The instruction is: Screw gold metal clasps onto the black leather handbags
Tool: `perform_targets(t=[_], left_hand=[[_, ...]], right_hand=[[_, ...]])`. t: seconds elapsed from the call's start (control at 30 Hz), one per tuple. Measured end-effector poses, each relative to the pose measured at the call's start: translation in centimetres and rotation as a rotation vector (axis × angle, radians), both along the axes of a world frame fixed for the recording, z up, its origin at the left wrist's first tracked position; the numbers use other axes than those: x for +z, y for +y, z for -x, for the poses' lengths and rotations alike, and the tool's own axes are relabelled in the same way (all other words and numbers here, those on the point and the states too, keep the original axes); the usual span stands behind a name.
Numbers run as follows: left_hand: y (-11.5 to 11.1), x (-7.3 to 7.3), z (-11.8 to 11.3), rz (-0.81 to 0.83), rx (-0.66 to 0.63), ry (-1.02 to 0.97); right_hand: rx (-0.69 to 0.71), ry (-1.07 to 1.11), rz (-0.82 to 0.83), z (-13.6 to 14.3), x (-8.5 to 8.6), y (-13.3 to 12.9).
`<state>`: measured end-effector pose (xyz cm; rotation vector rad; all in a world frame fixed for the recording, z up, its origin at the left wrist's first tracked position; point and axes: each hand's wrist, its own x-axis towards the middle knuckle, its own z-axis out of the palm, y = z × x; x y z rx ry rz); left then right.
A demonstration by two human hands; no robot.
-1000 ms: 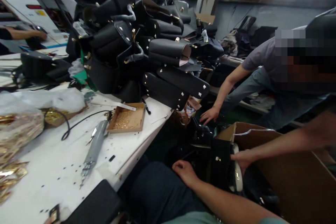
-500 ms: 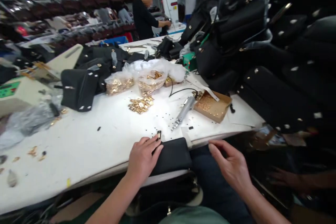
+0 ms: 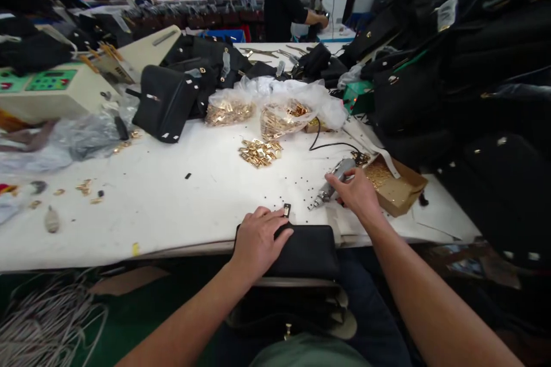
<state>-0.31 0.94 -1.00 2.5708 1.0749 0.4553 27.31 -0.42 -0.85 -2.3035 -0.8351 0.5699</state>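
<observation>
My left hand [image 3: 260, 241] presses on the black bag [image 3: 307, 249] at the table's front edge, its fingers around a small dark clasp piece with a metal plate [image 3: 287, 210]. The bag's lower part hangs over my lap. To the right, my right hand [image 3: 355, 189] is closed around the grey electric screwdriver [image 3: 343, 168], whose tip points left and down toward the tabletop. Tiny black specks lie about the tip. Behind my left hand is a pile of gold hardware [image 3: 259, 152].
An open cardboard box [image 3: 398, 198] with small gold parts sits right of the screwdriver. Plastic bags of gold pieces [image 3: 230, 110] stand farther back. Black bags [image 3: 166, 104] are heaped on both sides. A person [image 3: 284, 0] works across the table.
My right hand has moved from beside my lap up to the table and closed on the screwdriver. My left hand stays on the bag. The camera view has shifted.
</observation>
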Motion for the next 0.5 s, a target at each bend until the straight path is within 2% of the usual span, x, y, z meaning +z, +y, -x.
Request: perform_targets(t=[0.1,0.17,0.33,0.4,0.5], left_hand=[[0.0,0.0,0.1,0.018,-0.001,-0.007],[0.0,0.1,0.1,0.023,-0.005,-0.007],[0.1,0.2,0.5,0.015,-0.023,-0.006],[0.0,0.1,0.6,-0.006,-0.035,-0.007],[0.0,0.1,0.6,-0.051,-0.066,-0.007]], right_hand=[[-0.038,-0.167,0.008,0.3,-0.2,0.6],[-0.059,-0.145,-0.025,0.5,-0.3,0.4],[-0.092,0.238,-0.307,0.8,-0.2,-0.5],[-0.11,0.401,-0.478,1.0,0.3,-0.7],[-0.221,0.704,-0.674,1.7,1.7,-0.6]])
